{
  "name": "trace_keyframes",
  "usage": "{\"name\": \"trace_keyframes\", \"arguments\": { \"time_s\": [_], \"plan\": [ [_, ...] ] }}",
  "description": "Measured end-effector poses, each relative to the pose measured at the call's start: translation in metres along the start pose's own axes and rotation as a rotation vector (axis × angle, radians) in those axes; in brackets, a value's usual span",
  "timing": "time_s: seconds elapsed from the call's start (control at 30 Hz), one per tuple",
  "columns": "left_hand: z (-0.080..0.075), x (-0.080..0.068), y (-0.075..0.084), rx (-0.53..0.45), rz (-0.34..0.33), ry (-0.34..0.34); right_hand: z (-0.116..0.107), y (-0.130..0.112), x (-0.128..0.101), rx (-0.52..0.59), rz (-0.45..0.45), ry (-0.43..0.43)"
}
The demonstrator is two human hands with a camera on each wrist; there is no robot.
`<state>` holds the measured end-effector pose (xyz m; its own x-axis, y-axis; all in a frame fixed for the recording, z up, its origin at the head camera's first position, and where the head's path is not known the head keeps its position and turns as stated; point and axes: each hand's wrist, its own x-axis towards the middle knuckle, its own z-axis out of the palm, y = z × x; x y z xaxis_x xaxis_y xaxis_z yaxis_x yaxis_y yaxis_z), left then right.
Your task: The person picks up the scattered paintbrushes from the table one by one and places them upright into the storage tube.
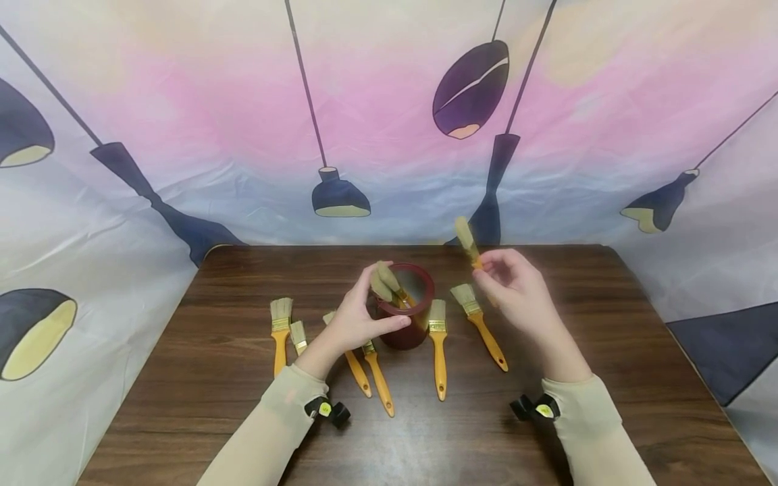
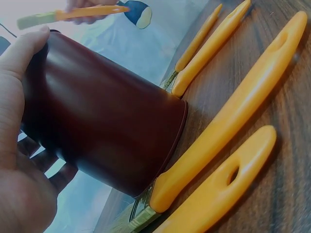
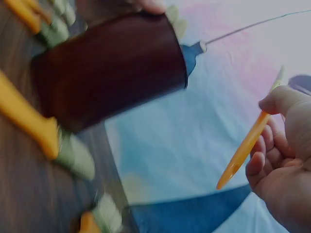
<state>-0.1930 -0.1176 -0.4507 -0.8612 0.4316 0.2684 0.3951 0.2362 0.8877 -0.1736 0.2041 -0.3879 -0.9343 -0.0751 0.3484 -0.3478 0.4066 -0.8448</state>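
On the left part of the bench (image 1: 182,378) lie two loose brushes (image 1: 281,331) with orange handles, flat on the dark wood and pointing their bristles away from the person. Next to them, near the middle, the left hand (image 1: 358,320) holds the dark red cup (image 1: 406,307): its fingers (image 1: 368,280) are curled around the far side and the thumb presses on the near wall, so the cup is clamped and, in the left wrist view, appears a little tilted. Two brushes already stand inside it with bristles up. More brushes lie just beside the cup, some handles touching its base. To the right, the right hand (image 1: 516,293) hovers above the bench and pinches one paintbrush (image 1: 468,243) by the upper part of its handle, between thumb and curled fingers, bristles up and handle end free below. This brush is well above the rim and to the right of the cup, not touching it. To do this step well, I judge that the left hand should keep the cup steady and its mouth free, and the right hand should bring the handle end over the opening and lower it straight, avoiding the bristles inside.
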Motion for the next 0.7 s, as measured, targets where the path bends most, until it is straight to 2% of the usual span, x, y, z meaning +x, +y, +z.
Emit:
{"name": "trace_keyframes", "arguments": {
  "time_s": [0.2,0.33,0.47,0.7],
  "plan": [
    [0.0,0.0,-0.001,0.002,0.002,0.001,0.026,-0.021,0.009,0.238,-0.051,0.064],
    [0.001,0.0,0.0,-0.008,0.002,-0.002,0.042,-0.033,0.01,0.323,-0.056,0.084],
    [0.001,0.0,0.001,-0.016,0.0,-0.006,0.058,-0.038,0.009,0.328,-0.103,0.071],
    [0.001,0.0,0.002,0.001,0.002,0.003,0.08,-0.038,0.006,0.297,-0.291,-0.046]
  ]
}}
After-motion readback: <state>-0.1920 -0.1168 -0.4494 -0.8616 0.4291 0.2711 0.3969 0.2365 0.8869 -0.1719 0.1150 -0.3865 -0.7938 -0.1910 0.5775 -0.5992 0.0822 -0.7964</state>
